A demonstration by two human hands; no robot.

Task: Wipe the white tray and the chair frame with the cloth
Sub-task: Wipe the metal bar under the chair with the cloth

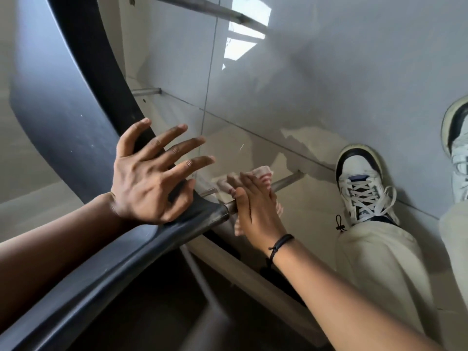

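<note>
My right hand [255, 209] presses a pink-and-white striped cloth [263, 173] around a thin metal bar of the chair frame [288, 181], low near the floor. My left hand [152, 178] rests with fingers spread on the dark curved seat edge of the chair [83, 138], its heel on the black rim. A black cord bracelet is on my right wrist. The white tray is not in view.
Glossy grey floor tiles [316, 79] lie beneath the chair. My feet in white and dark sneakers [362, 183] stand at the right, close to the bar's end. More metal frame bars [197, 6] run at the top and middle left.
</note>
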